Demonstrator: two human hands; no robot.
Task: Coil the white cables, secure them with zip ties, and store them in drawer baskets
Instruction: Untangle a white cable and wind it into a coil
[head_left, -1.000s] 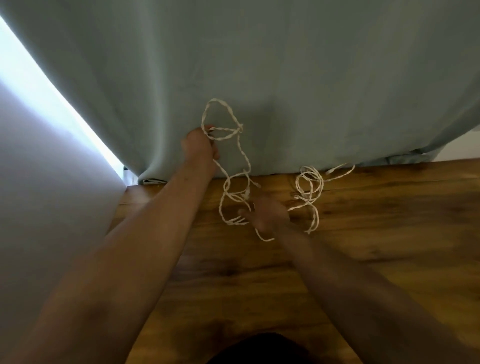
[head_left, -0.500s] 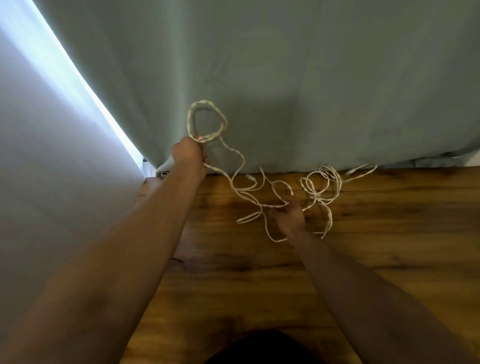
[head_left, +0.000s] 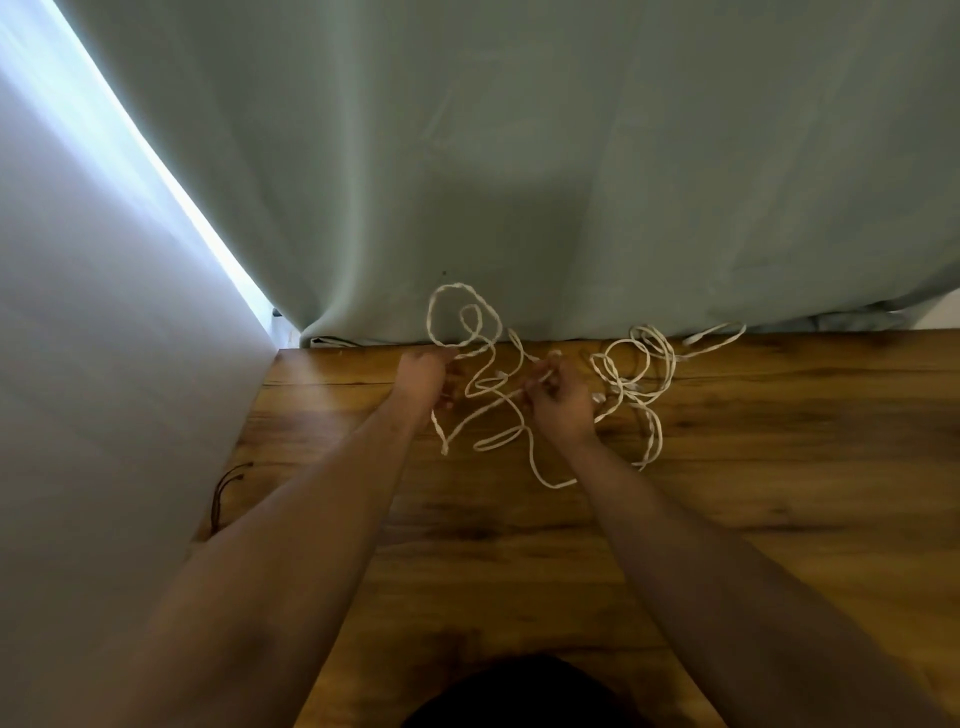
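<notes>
A long white twisted cable (head_left: 501, 410) lies in loose loops on the wooden floor (head_left: 727, 493) at the foot of a curtain. My left hand (head_left: 423, 371) is closed on the cable, and a round loop (head_left: 460, 317) stands up from it against the curtain. My right hand (head_left: 563, 397) pinches another stretch of the same cable a little to the right. A tangle of more loops (head_left: 641, 371) lies to the right of my right hand, with one end trailing toward the curtain's hem.
A grey-green curtain (head_left: 519, 182) hangs across the whole far side down to the floor. A pale wall (head_left: 104, 389) runs along the left, with a bright gap of light beside the curtain. A thin dark wire (head_left: 226, 491) lies by the wall.
My left hand has come down and to the right with its loop, close to the floor. My right hand has lifted a stretch of cable toward it.
</notes>
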